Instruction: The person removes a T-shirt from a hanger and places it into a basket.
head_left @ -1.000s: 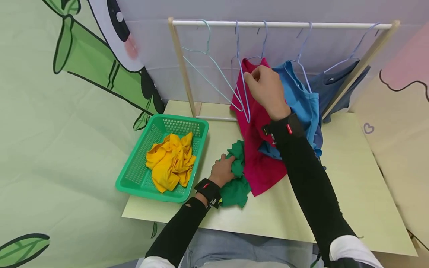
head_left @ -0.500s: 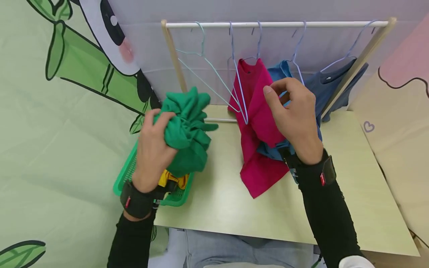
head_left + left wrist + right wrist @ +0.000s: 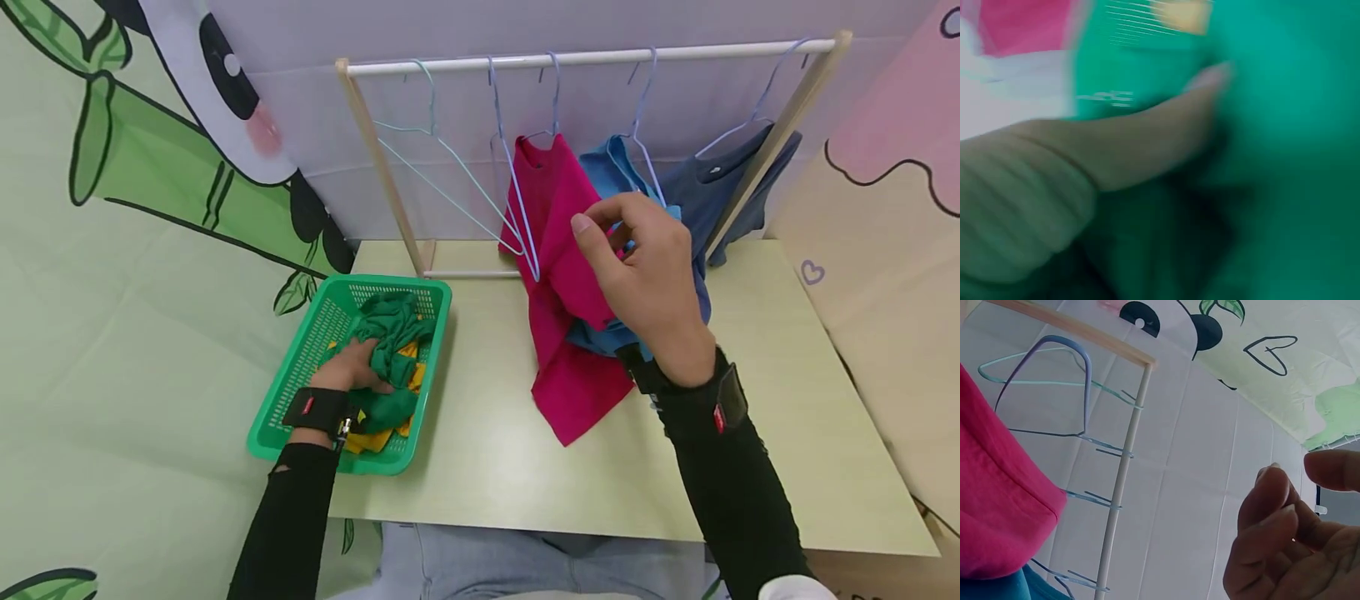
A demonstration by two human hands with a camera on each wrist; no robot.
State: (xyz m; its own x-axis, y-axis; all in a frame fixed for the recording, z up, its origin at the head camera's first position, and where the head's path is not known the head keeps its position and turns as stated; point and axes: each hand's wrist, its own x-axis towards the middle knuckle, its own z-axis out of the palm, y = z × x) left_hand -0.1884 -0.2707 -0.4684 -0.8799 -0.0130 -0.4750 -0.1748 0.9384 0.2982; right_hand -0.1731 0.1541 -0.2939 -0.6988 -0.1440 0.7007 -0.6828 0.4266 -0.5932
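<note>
1. From where I stand, the crumpled green cloth (image 3: 393, 325) lies inside the green basket (image 3: 311, 337), on top of a yellow cloth (image 3: 371, 442) that shows at its edges.
2. The person's left hand (image 3: 348, 371) is down in the basket with its fingers on the green cloth. The left wrist view, badly blurred, shows the thumb (image 3: 1160, 134) stretched out against green; whether that grip pinches any fabric, I can't tell.
3. The right hand (image 3: 648, 283) hangs in front of the magenta garment (image 3: 562, 308), apart from it. Its fingers curl loosely, thumb and fingertips parted, with nothing in that grip.
4. I'd judge the green cloth light, limp and hard to damage, with little risk of slipping. It bunches easily, so a handful from the top of the heap should lift it; a pinch at one edge or corner would probably let it fall open better.
5. On the rack rail (image 3: 600, 58) behind the tabletop (image 3: 525, 492), a turquoise hanger (image 3: 432, 100) hangs bare, well apart from the right hand.
</note>
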